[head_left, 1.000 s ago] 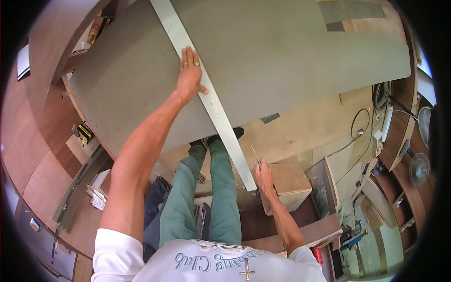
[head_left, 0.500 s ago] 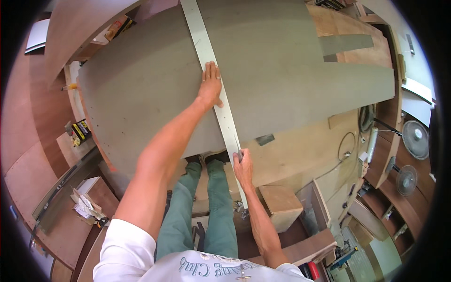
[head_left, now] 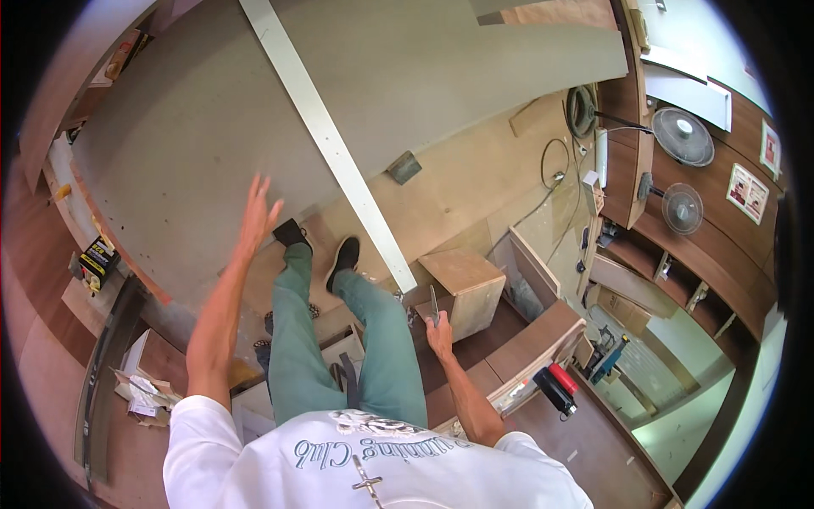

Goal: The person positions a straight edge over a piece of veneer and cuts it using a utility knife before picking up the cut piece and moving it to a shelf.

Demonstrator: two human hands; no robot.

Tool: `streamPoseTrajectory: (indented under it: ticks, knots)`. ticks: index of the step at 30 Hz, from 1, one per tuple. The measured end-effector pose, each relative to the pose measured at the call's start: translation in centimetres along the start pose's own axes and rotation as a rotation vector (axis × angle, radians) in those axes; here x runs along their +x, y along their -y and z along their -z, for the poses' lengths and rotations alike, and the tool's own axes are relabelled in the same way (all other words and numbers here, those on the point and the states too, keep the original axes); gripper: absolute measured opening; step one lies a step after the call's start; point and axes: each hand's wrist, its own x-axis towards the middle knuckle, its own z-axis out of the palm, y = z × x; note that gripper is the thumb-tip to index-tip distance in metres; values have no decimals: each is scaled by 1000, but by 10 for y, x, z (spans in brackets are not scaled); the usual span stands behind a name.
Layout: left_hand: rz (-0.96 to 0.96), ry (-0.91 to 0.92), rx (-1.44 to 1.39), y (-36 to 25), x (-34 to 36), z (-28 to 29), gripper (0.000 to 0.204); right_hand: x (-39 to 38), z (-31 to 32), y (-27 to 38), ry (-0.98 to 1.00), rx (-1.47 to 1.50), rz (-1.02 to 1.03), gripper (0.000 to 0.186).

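Evidently, both hands have come off the long white strip (head_left: 326, 140); this is the main change on record.

Head view, the only one supplied: half a second ago the left hand (head_left: 257, 218) lay flat on the strip, pressing it to the grey sheet (head_left: 195, 127). It is now clear of the strip, to its left near the sheet's close edge, blurred, its fingers apart and nothing in its grip. The right hand (head_left: 439, 335) was at the strip's edge; it is now drawn back toward the body, beside the wooden box (head_left: 466, 297), its grip closed around a thin tool (head_left: 434, 301) with the tip pointing away from the person. The exact kind of tool cannot be told.

Position of the strip: slantwise across the grey sheet, its near end reaching past the sheet's edge and ending close to the box. A small grey piece (head_left: 404, 168) lies to its right.

Finding: with no hand bearing on it, the strip is judged unsecured and liable to slip if knocked. Whether the tool has marked the sheet cannot be determined.
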Motion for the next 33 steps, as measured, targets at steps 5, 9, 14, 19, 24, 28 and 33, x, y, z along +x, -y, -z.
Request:
streamPoseTrajectory:
  ticks: [5, 9, 14, 19, 24, 28, 33]
  knots:
    - [244, 119, -49, 33, -166, -4, 69, -39, 12, -32, 15, 47, -79, 32]
    - [349, 224, -18, 14, -199, 2, 69, -67, 21, -67, 53, 213, -194, 34]
    - [338, 360, 45, -14, -146, -11, 70, -60, 70, -76, -46, 220, -98, 36]
    - [396, 102, -200, -65, -44, 14, 66, 24, 114, -117, 122, 150, 137, 39]
    - [449, -363, -542, -99, -29, -4, 65, 180, 149, -180, 113, 70, 75, 31]
    - [817, -435, -272, -118, -165, -45, 63, 342, 236, -101, 290, 311, -122, 19]
    - [1012, -197, -92, -288, -311, -150, 50, 463, 383, -11, 197, 674, 128, 19]
